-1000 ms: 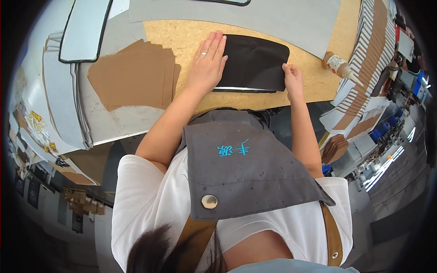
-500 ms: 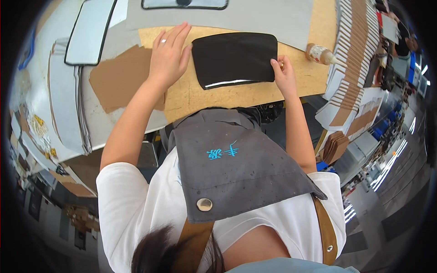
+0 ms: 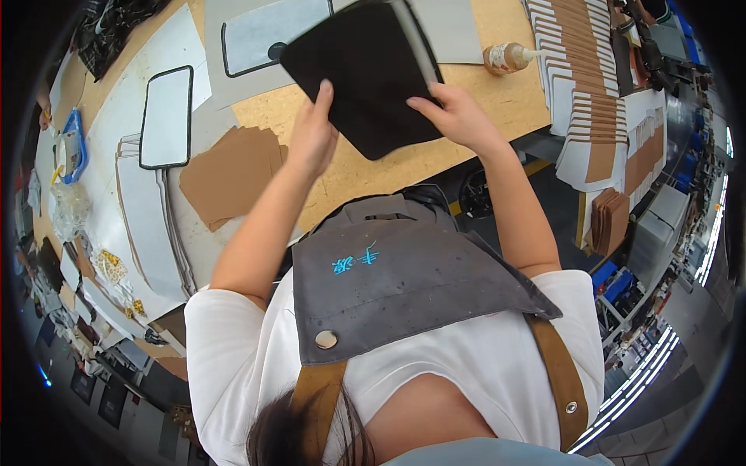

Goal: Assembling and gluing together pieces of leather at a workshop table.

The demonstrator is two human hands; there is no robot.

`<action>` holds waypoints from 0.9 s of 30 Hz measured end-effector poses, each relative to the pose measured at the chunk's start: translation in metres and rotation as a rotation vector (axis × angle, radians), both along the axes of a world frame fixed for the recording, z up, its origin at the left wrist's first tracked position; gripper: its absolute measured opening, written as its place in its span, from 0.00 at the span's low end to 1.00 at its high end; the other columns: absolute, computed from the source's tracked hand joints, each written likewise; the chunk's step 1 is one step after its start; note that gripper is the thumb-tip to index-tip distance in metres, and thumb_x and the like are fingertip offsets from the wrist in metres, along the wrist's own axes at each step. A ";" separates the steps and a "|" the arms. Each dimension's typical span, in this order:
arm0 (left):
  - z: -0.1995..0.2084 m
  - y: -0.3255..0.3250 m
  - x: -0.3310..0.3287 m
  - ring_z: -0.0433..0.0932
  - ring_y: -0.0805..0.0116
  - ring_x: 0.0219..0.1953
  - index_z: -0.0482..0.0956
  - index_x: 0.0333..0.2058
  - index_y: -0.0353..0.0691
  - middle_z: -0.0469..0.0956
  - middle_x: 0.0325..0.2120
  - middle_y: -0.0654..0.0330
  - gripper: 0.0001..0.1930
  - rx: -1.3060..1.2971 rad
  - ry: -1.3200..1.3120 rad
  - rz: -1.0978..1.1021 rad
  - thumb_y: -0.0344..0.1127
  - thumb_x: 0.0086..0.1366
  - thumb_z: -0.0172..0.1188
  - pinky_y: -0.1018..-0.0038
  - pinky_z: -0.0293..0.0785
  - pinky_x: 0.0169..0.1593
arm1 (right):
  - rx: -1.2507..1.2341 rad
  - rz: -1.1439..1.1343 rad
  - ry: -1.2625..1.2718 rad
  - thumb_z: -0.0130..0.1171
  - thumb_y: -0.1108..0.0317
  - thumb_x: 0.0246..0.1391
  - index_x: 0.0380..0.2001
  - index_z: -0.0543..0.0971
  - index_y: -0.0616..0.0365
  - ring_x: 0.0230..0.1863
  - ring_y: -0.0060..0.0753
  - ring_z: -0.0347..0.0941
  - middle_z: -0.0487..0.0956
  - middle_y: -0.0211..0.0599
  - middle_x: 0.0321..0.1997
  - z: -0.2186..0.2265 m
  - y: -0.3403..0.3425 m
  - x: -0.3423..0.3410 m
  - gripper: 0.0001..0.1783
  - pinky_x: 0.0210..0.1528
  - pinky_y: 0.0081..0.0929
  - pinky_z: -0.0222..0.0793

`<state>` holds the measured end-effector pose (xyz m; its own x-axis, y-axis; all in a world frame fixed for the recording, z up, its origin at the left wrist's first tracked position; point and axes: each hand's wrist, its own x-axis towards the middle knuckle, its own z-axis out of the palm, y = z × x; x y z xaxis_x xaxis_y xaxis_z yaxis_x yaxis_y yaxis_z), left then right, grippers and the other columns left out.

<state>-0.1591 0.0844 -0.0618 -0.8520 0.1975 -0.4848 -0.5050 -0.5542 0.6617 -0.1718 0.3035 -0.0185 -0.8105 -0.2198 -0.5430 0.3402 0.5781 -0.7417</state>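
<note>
A dark black panel (image 3: 365,81), leather-like with rounded corners, is held tilted above the tabletop between my hands. My left hand (image 3: 313,136) grips its lower left edge, thumb on the dark face and the other fingers tucked behind. At the opposite edge my right hand (image 3: 462,118) is closed on the panel, its thumb also lying over the face. A paler strip shows along the panel's upper right edge. Its underside is hidden from me.
Brown card sheets (image 3: 231,175) lie left of the panel. Farther left are a black-rimmed pale panel (image 3: 167,116) and stacked grey-white sheets (image 3: 148,225). Another black-rimmed pale panel (image 3: 260,35) lies behind. At right stand a glue bottle (image 3: 507,58) and rows of white-and-brown folded pieces (image 3: 587,116).
The black panel has been lifted off the table and turned at a slant. My left hand, open beside it before, has closed on its edge; my right hand has kept hold.
</note>
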 end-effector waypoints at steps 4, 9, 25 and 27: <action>-0.027 -0.014 0.056 0.68 0.65 0.50 0.61 0.55 0.36 0.68 0.50 0.55 0.19 -0.470 -0.384 -0.387 0.37 0.69 0.43 0.67 0.67 0.52 | 0.555 0.495 0.459 0.52 0.75 0.48 0.43 0.77 0.46 0.36 0.38 0.76 0.80 0.32 0.39 -0.053 -0.004 0.006 0.17 0.33 0.32 0.71; -0.025 -0.037 -0.004 0.70 0.65 0.47 0.72 0.47 0.37 0.72 0.43 0.57 0.13 -1.171 0.780 -0.194 0.31 0.66 0.45 0.72 0.67 0.49 | 0.596 0.535 0.579 0.50 0.78 0.45 0.47 0.76 0.44 0.42 0.39 0.75 0.77 0.33 0.48 -0.067 -0.010 0.022 0.24 0.38 0.33 0.72; -0.084 -0.024 -0.037 0.69 0.64 0.51 0.76 0.48 0.42 0.68 0.53 0.61 0.26 -0.865 0.580 -1.035 0.16 0.54 0.38 0.77 0.64 0.53 | 0.717 0.642 0.583 0.50 0.75 0.46 0.55 0.67 0.49 0.58 0.46 0.64 0.67 0.31 0.59 -0.082 -0.030 0.075 0.29 0.60 0.42 0.57; -0.089 -0.032 -0.035 0.68 0.63 0.55 0.75 0.48 0.41 0.71 0.52 0.61 0.28 -0.677 0.389 -0.923 0.14 0.52 0.37 0.75 0.61 0.58 | 0.663 0.629 0.796 0.49 0.72 0.49 0.56 0.66 0.48 0.57 0.53 0.64 0.67 0.36 0.59 -0.083 -0.052 0.056 0.28 0.60 0.47 0.53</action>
